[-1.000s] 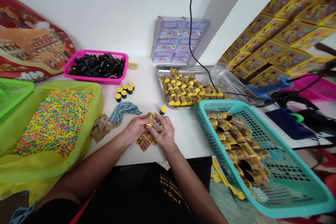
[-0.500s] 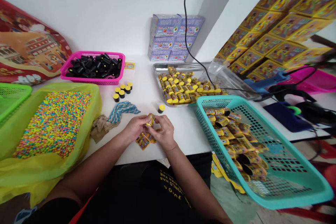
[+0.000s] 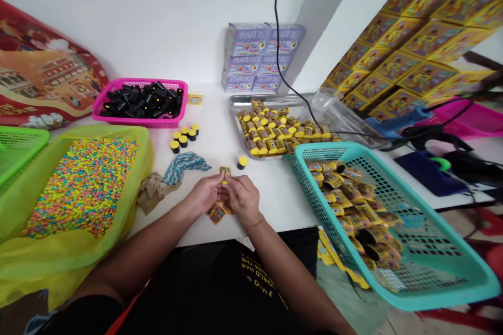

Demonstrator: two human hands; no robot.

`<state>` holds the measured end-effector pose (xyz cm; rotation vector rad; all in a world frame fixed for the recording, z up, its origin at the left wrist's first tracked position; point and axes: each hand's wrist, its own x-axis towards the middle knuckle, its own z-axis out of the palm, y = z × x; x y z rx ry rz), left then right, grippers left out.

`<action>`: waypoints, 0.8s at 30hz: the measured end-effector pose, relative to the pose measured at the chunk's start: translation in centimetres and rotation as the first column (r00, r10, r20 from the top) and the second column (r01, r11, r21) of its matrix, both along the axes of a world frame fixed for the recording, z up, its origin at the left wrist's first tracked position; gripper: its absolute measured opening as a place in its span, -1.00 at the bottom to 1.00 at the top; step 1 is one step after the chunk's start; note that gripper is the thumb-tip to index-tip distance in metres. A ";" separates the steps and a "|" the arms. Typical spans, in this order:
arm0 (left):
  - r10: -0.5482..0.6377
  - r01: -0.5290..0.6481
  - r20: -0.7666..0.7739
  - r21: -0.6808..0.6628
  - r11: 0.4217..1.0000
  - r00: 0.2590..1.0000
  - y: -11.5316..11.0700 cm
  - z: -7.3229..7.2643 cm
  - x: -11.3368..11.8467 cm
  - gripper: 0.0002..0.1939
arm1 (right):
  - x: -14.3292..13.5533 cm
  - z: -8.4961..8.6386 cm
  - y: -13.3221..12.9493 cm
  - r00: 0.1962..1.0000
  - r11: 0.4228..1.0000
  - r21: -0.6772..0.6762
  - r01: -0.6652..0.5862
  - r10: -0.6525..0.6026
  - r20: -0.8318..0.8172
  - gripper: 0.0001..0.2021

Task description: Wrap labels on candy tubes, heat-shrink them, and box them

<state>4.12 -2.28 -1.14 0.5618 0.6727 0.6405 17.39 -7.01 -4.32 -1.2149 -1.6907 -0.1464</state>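
Note:
My left hand (image 3: 207, 192) and my right hand (image 3: 244, 198) meet above the near part of the white table. Between their fingertips they pinch a small canister with a yellow printed label (image 3: 225, 171), mostly covered by the fingers. Flat printed labels (image 3: 216, 212) lie on the table just below the hands, partly hidden by them. A black canister with a yellow lid (image 3: 242, 163) stands upright just beyond my right hand. Several more yellow-lidded canisters (image 3: 183, 141) stand in a group farther left.
Left are a yellow-lined tub of colourful candies (image 3: 151, 154), a cloth (image 3: 184, 166) and a pink basket (image 3: 139, 123) of black canisters. Right, a metal tray (image 3: 236, 98) and a teal basket (image 3: 432, 220) hold labelled canisters. A black cable (image 3: 277, 26) hangs over the tray. Boxes (image 3: 251, 57) stand behind.
My right fingers have closed in toward my left, onto the canister. It now shows more upright above the fingertips. The other things stay in place; the view has shifted slightly.

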 end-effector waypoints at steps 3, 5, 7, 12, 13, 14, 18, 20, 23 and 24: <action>-0.008 0.008 -0.026 -0.004 1.000 1.000 0.2 0.0 -0.1 -0.67 | 0.2 0.1 0.0 1.000 1.000 0.016 -0.005 0.004 0.019 -0.73; 0.057 -0.057 -0.006 0.023 0.998 0.998 0.3 0.1 -0.2 -0.74 | 0.2 0.3 0.0 1.000 1.000 0.014 -0.006 0.006 -0.001 -0.76; 0.111 -0.113 0.026 0.053 0.992 0.993 0.4 0.3 -0.2 -0.80 | 0.2 0.4 0.0 1.000 1.000 -0.008 -0.007 0.007 -0.015 -0.72; 0.068 -0.069 0.021 0.067 0.995 0.997 0.5 0.7 -0.3 -0.75 | 0.0 0.5 0.2 0.999 0.998 -0.040 -0.052 0.052 0.006 -0.72; 0.067 -0.067 0.010 0.064 0.996 0.998 0.5 0.7 -0.3 -0.74 | 0.0 0.4 0.2 0.998 0.997 -0.030 -0.066 0.066 0.005 -0.72; 0.079 -0.079 0.001 0.063 0.995 0.997 0.5 0.6 -0.2 -0.73 | 0.0 0.4 0.3 0.997 0.997 -0.018 -0.081 0.081 0.001 -0.73; 0.169 -0.168 -0.004 0.067 0.984 0.986 0.2 0.2 0.0 -0.71 | -0.1 0.5 0.3 0.992 0.994 0.020 -0.105 0.106 -0.063 -0.76; 0.162 -0.162 0.004 0.051 0.985 0.987 0.0 -0.1 0.2 -0.68 | 0.0 0.6 0.3 0.991 0.995 0.020 -0.095 0.096 -0.090 -0.79; 0.128 -0.128 0.010 0.021 0.991 0.992 -0.1 -0.3 0.2 -0.66 | 0.0 0.5 0.2 0.993 0.996 0.034 -0.082 0.085 -0.079 -0.83; 0.130 -0.130 0.016 0.016 0.991 0.991 -0.1 -0.2 0.2 -0.67 | 0.0 0.5 0.2 0.994 0.996 0.039 -0.076 0.079 -0.072 -0.84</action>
